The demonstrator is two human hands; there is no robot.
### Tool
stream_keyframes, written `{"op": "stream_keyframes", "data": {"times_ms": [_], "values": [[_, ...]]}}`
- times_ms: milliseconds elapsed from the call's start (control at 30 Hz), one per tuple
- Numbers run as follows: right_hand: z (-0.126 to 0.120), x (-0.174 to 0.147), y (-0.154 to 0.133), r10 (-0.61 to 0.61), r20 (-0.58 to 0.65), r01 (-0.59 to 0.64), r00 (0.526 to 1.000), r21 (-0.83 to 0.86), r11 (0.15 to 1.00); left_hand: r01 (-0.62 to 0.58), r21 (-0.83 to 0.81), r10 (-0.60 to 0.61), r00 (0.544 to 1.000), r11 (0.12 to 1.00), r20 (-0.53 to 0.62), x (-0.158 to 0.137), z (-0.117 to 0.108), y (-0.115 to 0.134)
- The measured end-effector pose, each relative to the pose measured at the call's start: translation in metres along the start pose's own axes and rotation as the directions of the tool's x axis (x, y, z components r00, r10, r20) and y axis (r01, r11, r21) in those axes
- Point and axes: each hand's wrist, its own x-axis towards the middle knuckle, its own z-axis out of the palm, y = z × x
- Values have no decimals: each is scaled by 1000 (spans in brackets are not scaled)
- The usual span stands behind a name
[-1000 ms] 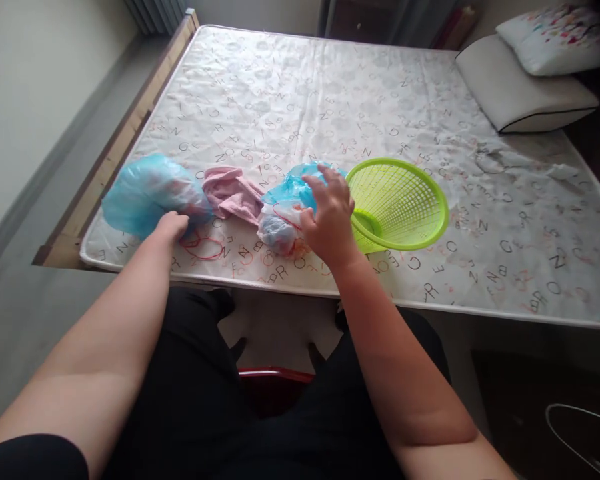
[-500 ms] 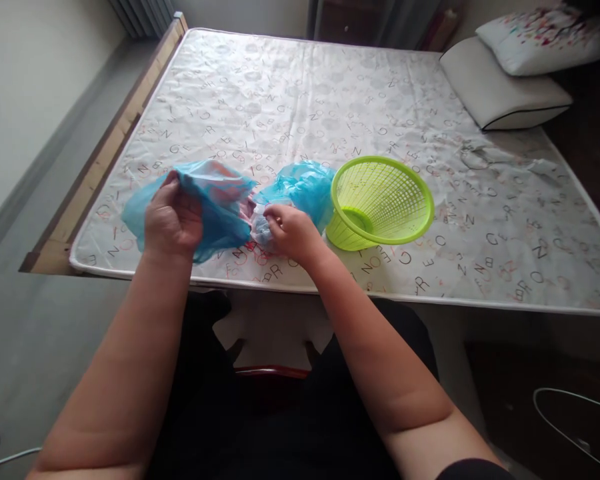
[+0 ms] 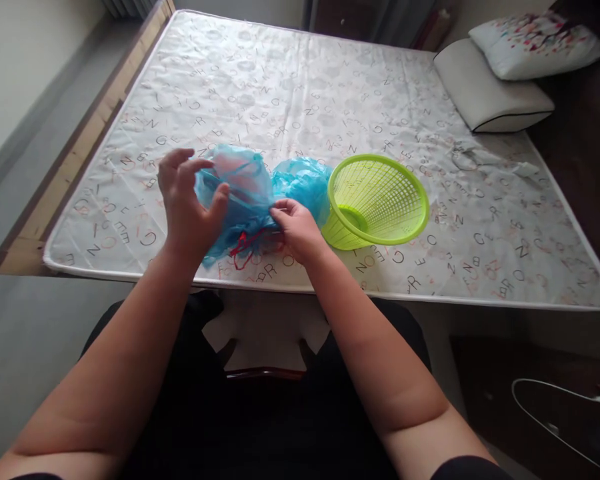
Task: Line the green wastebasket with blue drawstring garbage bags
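Observation:
A thin blue plastic bag (image 3: 243, 180) lies bunched on the mattress in front of me, with something pinkish showing through it. My right hand (image 3: 300, 230) pinches the bag's right edge between thumb and fingers. At the bag's left side is my left hand (image 3: 190, 193), its fingers apart and curved; whether a fingertip touches the plastic I cannot tell. A red strip (image 3: 243, 250) lies at the bag's near edge. Behind my right hand sits a second crumpled blue plastic bag (image 3: 303, 177), against a lime-green mesh basket (image 3: 337, 230) that stands upright.
The mattress (image 3: 250, 87) has a white cover printed with letters. A white pillow (image 3: 495, 90) and a patterned cushion (image 3: 535, 50) lie at the far right. A wooden bed rail (image 3: 80, 133) runs along the left. A white cable (image 3: 545, 420) lies at the lower right.
My left hand has let go of the bag's left part and opened. The bag has been drawn right and bunched toward my right hand, uncovering the red strip. The view has shifted slightly.

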Motion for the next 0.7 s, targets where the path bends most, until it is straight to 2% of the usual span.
{"op": "stream_keyframes", "data": {"times_ms": [67, 133, 200, 267, 400, 500, 600, 700], "values": [[-3, 4, -4, -7, -52, 13, 999, 126, 992, -107, 68, 101, 991, 992, 93, -4, 1, 9], [-7, 7, -6, -21, -88, 38, 996, 195, 980, -155, 87, 128, 957, 984, 260, -6, 4, 9], [-9, 8, -8, -43, -113, 67, 993, 220, 973, -138, 107, 86, 917, 985, 390, -6, 8, 2], [-10, 7, -10, -88, -137, 115, 987, 208, 971, -85, 138, 14, 893, 987, 449, -6, 12, -8], [-6, 2, -14, -221, -185, 243, 958, 107, 964, 14, 138, -71, 905, 990, 420, -5, 14, -14], [-2, -3, -13, -327, -121, 325, 937, -37, 945, 88, 63, -106, 903, 994, 415, -6, 15, -7], [-3, -5, -11, -338, 9, 331, 941, -232, 915, 124, -21, -105, 909, 992, 404, -5, 13, -6], [-11, -5, -12, -316, 29, 300, 948, -408, 862, 122, -6, -114, 941, 993, 318, -1, 5, -14]]}}
